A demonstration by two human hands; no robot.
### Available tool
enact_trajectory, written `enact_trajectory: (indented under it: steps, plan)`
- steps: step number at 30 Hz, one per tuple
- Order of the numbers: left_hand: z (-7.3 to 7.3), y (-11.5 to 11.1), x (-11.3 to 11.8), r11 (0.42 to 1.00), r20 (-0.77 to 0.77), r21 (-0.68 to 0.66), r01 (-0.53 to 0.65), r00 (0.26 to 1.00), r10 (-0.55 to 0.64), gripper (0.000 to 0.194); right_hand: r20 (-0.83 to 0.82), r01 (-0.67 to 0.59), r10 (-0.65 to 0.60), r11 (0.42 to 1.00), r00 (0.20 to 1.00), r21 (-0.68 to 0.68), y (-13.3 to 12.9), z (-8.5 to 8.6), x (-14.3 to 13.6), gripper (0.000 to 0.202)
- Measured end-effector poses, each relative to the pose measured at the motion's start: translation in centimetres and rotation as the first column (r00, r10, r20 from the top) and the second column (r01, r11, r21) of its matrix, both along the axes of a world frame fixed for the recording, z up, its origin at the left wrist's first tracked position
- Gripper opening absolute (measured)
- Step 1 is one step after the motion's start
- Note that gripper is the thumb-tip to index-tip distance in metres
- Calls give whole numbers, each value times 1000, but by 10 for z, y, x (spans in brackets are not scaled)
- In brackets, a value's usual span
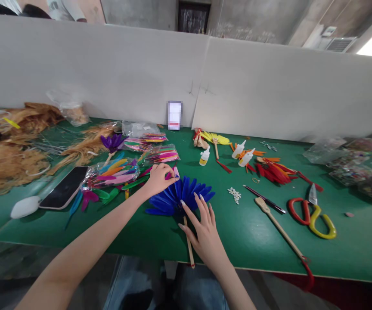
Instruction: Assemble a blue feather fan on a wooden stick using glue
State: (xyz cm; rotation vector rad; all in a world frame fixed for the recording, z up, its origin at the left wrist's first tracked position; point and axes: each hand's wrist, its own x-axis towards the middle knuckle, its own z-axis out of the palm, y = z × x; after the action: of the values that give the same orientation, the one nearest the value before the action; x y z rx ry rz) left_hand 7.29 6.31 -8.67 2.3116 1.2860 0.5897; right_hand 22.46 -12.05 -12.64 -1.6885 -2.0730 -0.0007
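A fan of blue feathers (164, 199) on a wooden stick handle (188, 243) lies at the table's front edge, the handle toward me. My left hand (162, 178) is at the fan's upper left edge, thumb and fingertips pinched together. Something pinkish shows at those fingertips, too small to name. Over the fan's base and right side rests my right hand (203, 226), its fingers spread. Left of the fan lie bagged colourful feathers (118, 172) and loose green feathers (108, 196). White beads (234, 195) sit to its right.
Rightward lie a pen (265, 199), another wooden stick (281, 226) and scissors (313, 215). Glue bottles (204, 156), a yellow feather fan (216, 137) and red feathers (274, 171) are farther back. A dark phone (65, 188) and tan fibres (21, 161) occupy the left; a white partition (124, 73) stands behind.
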Motion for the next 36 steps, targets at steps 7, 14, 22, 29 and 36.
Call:
enact_trajectory:
  steps: [7, 14, 22, 29, 36]
  plan:
    - [15, -8, -8, 1000, 85, 15, 25, 996, -26, 18, -3, 7, -7, 1000, 1000, 3, 0, 0, 0, 56]
    - [22, -21, -29, 990, 240, -141, 19, 971, 16, 24, 12, -6, 6, 1000, 1000, 8, 0, 0, 0, 54]
    - [24, -35, -41, 900, 384, -430, 77, 917, 105, 30, 22, -26, 26, 1000, 999, 13, 0, -1, 0, 51]
    - [27, -38, -41, 868, 347, -487, 96, 934, 91, 44, 38, -32, 32, 999, 999, -2, 0, 0, 0, 50]
    - [22, -42, -47, 942, 260, -319, 100, 966, -14, 28, 32, -29, 29, 1000, 999, 0, 0, 0, 0, 51]
